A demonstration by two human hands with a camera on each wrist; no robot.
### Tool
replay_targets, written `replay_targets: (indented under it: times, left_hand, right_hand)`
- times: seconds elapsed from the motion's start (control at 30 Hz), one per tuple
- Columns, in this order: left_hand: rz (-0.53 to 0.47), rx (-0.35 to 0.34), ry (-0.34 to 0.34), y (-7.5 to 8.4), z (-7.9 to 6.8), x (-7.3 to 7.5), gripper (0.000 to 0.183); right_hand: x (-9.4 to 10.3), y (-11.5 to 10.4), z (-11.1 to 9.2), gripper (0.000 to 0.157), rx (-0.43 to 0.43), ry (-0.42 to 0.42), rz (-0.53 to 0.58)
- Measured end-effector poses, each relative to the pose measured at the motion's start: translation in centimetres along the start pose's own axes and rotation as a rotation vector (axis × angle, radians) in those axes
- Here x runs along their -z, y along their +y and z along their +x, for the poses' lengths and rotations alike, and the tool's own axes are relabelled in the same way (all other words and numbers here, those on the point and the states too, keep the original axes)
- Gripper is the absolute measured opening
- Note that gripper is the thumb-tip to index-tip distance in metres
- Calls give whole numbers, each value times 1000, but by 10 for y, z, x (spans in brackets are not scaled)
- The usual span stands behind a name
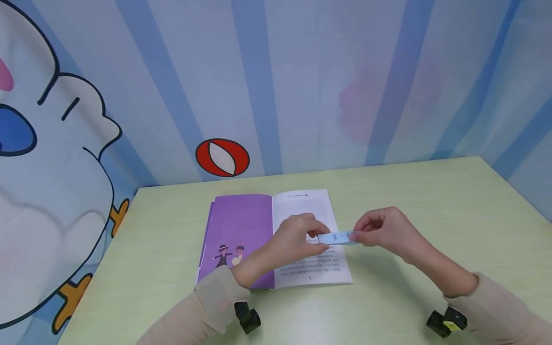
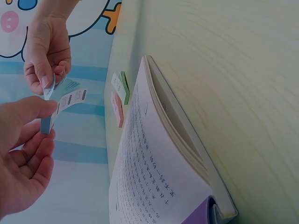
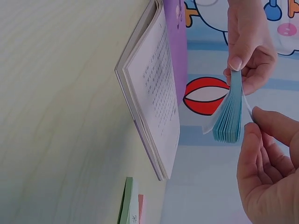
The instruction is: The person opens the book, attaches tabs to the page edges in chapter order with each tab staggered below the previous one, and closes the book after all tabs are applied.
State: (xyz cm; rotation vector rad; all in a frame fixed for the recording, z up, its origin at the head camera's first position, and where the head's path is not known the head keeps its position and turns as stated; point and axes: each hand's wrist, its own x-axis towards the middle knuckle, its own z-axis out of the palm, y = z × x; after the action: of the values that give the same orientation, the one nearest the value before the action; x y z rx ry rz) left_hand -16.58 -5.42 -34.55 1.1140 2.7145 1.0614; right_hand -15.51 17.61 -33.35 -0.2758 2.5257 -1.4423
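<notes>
A slim pad of pale blue sticky notes [image 1: 334,238] is held above the right page of an open book [image 1: 243,220]. My left hand [image 1: 297,235] pinches one end of it between thumb and fingers. At the other end, my right hand [image 1: 385,232] pinches the top sheet. In the right wrist view that sheet stands apart from the stack [image 3: 229,116], whose free edges fan out. A white printed strip [image 2: 72,99] sticks out from the pad in the left wrist view. The book's left page is purple with two small figures; the right is printed.
A green sticky-note pad [image 2: 124,87] and a pink one [image 2: 117,109] lie beside the book, out of sight in the head view. The pale wooden table [image 1: 159,230] meets a blue striped backdrop [image 1: 302,86] with cartoon drawings at its back edge.
</notes>
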Motion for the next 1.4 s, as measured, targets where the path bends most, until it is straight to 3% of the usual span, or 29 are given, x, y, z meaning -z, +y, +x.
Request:
replay_targets:
  times: [1.4]
  left_hand:
    - [-82, -10, 12, -11, -5, -3, 21]
  right_hand:
    - [0, -5, -4, 14, 65, -20, 3]
